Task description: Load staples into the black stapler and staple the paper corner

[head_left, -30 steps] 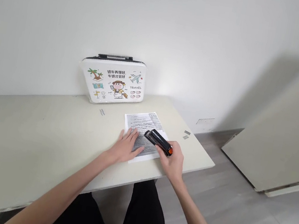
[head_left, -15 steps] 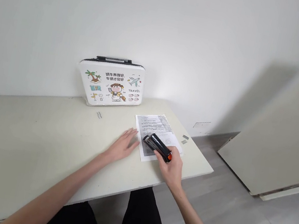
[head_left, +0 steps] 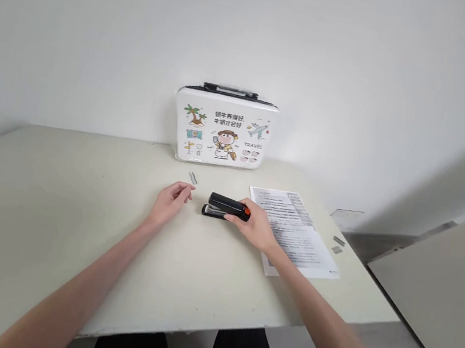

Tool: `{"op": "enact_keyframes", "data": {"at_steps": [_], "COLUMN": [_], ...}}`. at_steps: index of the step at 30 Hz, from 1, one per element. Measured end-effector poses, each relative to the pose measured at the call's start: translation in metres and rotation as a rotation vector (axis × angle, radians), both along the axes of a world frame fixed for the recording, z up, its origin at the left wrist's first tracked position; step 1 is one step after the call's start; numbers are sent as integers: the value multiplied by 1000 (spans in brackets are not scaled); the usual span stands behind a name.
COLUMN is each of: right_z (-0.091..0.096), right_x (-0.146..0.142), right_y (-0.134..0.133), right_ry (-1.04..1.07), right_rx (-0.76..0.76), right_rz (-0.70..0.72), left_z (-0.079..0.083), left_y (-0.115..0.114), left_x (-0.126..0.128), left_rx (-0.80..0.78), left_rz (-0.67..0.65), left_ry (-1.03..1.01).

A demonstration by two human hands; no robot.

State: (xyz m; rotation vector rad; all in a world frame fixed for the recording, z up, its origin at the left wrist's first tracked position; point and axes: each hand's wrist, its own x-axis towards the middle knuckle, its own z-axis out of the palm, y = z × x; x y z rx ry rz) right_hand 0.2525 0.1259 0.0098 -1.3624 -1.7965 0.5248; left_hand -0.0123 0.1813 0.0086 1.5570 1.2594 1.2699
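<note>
My right hand [head_left: 257, 226] is closed around the rear end of a black stapler [head_left: 227, 206] with an orange piece near its back. The stapler points left over the table, and a gap shows between its upper arm and its base. To the left, my left hand [head_left: 169, 202] is loosely closed, with the fingers curled in and nothing visible in them. Just beyond its fingertips lie small grey strips [head_left: 193, 178] that look like staples. Printed paper sheets [head_left: 294, 233] lie on the table beside my right hand and partly under that forearm.
A white case [head_left: 224, 130] with a black handle and cartoon travel pictures stands against the wall at the back of the table [head_left: 75, 200]. Two small grey pieces [head_left: 338, 240] lie near the table's right edge. A pale panel [head_left: 442, 283] stands beyond that edge.
The view has turned left. My right hand has carried the stapler left, off the paper. My left hand has come away from the paper's edge and its fingers have curled in.
</note>
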Motion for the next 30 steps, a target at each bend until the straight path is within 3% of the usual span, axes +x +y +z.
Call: {"op": "enact_keyframes", "data": {"at_steps": [6, 10, 15, 21, 30], "right_z": [-14, -23, -19, -20, -26], "right_x": [-28, -31, -29, -27, -27], "right_y": [31, 32, 27, 28, 29], "right_ry": [15, 21, 65, 168, 161], "right_rx": [-73, -92, -132, -120, -110], "right_rz": [121, 130, 166, 30, 76], "left_z": [-11, -11, -6, -6, -12], "left_y": [5, 2, 0, 2, 12], "left_x": [-7, -2, -1, -1, -16], "left_rx": [-33, -54, -95, -82, -7], "left_rz": [164, 149, 164, 167, 321], "left_ry": [-39, -53, -52, -73, -112]}}
